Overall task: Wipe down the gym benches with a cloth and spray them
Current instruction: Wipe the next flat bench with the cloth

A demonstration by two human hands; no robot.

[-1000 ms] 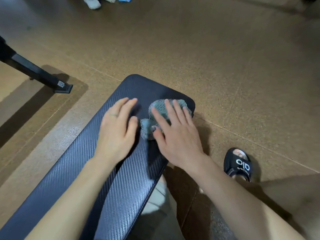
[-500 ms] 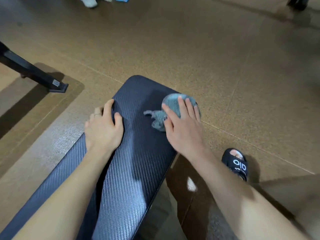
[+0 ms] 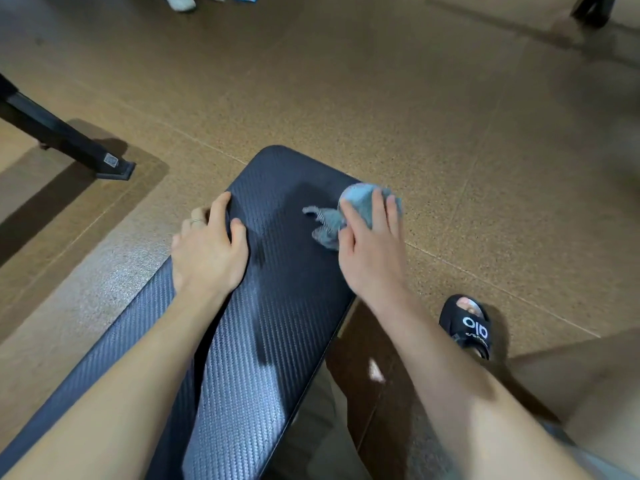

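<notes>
A dark padded gym bench with a woven texture runs from the lower left to the middle of the head view. A grey-blue cloth lies at the bench's far right corner. My right hand presses it down with straight fingers, and part of the cloth hangs over the edge. My left hand rests on the bench's left edge, its fingers curled over the side and the thumb on top. No spray bottle is in view.
Speckled brown rubber floor surrounds the bench. A black metal equipment foot stands at the left. My foot in a black sandal is on the floor to the right. A shoe of another person shows at the top.
My right hand has slid the cloth from the bench's middle to its far right corner. My left hand has moved from the top surface to the left edge and wrapped over it.
</notes>
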